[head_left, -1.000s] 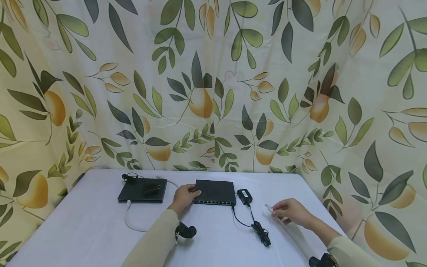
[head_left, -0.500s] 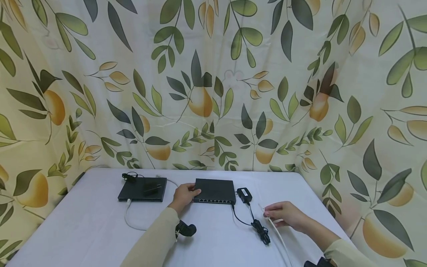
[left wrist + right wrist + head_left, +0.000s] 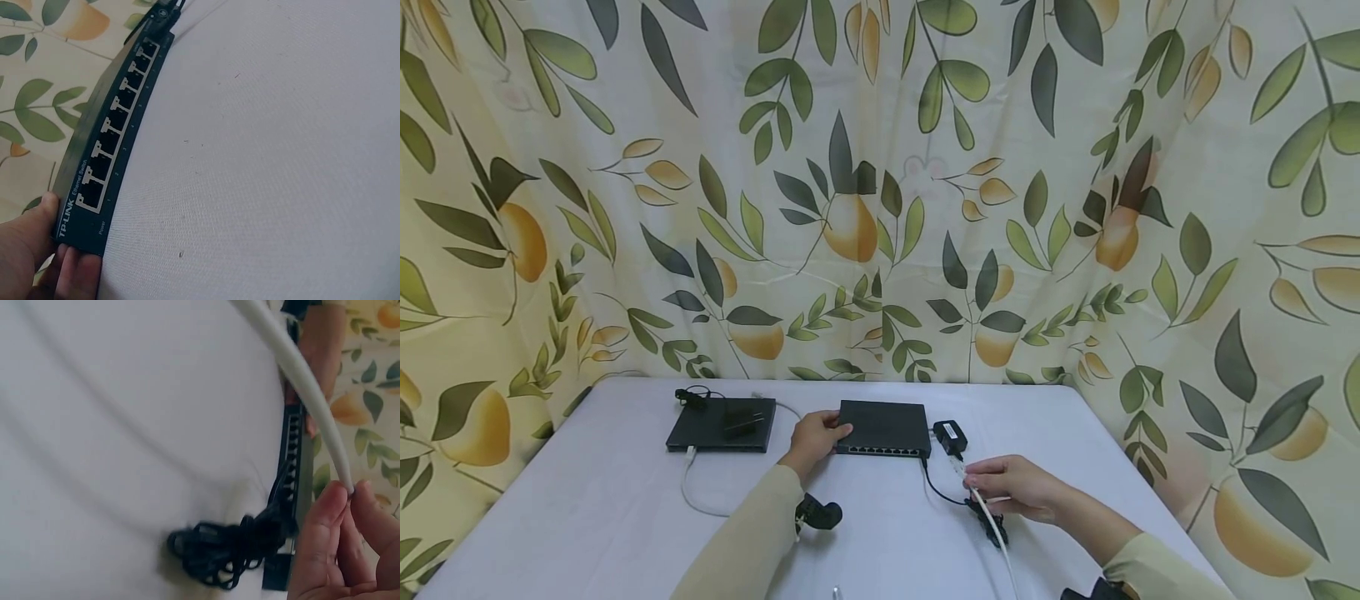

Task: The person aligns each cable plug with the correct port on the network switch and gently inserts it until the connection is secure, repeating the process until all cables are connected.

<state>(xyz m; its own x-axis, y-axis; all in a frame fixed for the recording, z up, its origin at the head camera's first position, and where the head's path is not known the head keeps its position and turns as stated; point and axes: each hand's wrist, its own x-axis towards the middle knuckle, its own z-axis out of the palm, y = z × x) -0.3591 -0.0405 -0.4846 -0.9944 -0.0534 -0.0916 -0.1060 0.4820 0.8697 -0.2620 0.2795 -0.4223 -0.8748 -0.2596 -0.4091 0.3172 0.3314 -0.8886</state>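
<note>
A black TP-LINK Ethernet switch lies on the white-covered table. My left hand grips its left end, with the thumb on top and fingers beneath, as the left wrist view shows. Along its front edge runs a row of ports; a black cord enters at the far end. To the right of the switch, my right hand pinches a white network cable near its end between thumb and fingertips. The cable's end points toward the power adapter and is apart from the switch. In the right wrist view the cable arcs past the switch.
A black power adapter sits right of the switch, with a bundled black cord near my right hand. At the left stands another black box with a white cable plugged into its front. A patterned curtain hangs behind the table.
My right hand has moved left with the white cable, closer to the switch and over the bundled cord. A small pale tip has appeared at the bottom edge. My left hand stays put.
</note>
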